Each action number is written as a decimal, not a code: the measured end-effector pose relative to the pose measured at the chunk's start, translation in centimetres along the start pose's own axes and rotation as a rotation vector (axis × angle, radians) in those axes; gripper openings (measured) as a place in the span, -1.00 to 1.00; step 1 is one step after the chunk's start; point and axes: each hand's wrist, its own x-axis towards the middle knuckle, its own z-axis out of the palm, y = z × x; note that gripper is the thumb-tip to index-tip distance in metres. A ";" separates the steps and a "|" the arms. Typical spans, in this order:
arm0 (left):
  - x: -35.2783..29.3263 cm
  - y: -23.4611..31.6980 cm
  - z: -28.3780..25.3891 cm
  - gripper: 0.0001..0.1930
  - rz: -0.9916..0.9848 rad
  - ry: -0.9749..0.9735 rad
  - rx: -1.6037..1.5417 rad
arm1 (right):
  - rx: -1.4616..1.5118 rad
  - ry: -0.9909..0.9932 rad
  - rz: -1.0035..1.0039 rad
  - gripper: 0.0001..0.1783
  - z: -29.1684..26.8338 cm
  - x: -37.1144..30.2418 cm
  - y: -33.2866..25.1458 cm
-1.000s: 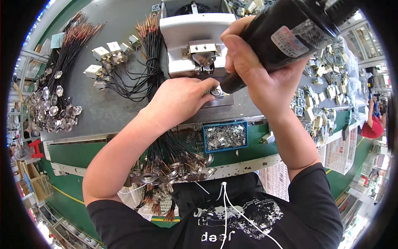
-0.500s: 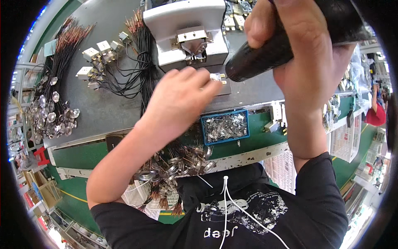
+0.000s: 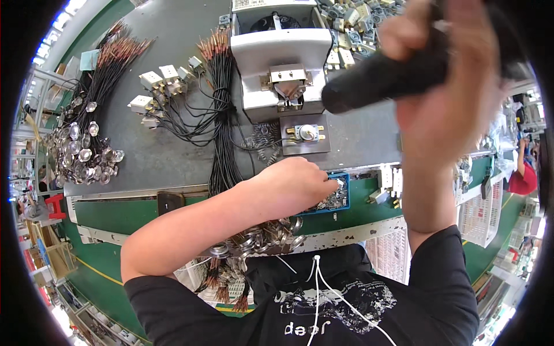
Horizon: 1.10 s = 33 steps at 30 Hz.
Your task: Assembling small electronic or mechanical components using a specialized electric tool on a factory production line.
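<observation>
In the head view, the white round-topped component with brass terminals sits on a dark metal plate, seemingly part-wired, right side bare. Our right hand grasps a black cylindrical tool; whether our left hand, at the blue rectangular tray, holds anything we cannot tell.

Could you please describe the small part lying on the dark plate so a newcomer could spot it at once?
Find the white machine on the grey bench, top centre. Just in front of it lies a squarish dark plate bearing the small part. It has a round whitish centre between brass-coloured tabs and lies singly, unlike the clustered pale parts to either side.
</observation>
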 end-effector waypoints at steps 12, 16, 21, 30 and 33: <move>-1.0 -0.7 0.1 -0.85 0.006 0.152 -0.184 | 0.083 0.004 -0.053 -0.83 0.6 0.5 2.5; -1.3 -0.8 0.4 -0.86 -0.005 0.163 -0.187 | 0.143 0.017 0.069 -0.81 2.0 -0.2 0.3; -1.2 -0.7 -0.1 -0.85 -0.004 0.148 -0.185 | 0.031 -0.077 -0.028 -0.78 1.0 0.7 2.9; -1.9 -0.7 -1.4 -0.76 -0.067 0.087 -0.204 | 0.817 -0.531 -0.642 -0.74 3.1 4.2 6.5; -2.5 -0.9 -1.0 -0.76 -0.049 0.187 -0.217 | 0.142 -0.109 0.099 -0.66 2.9 0.9 1.6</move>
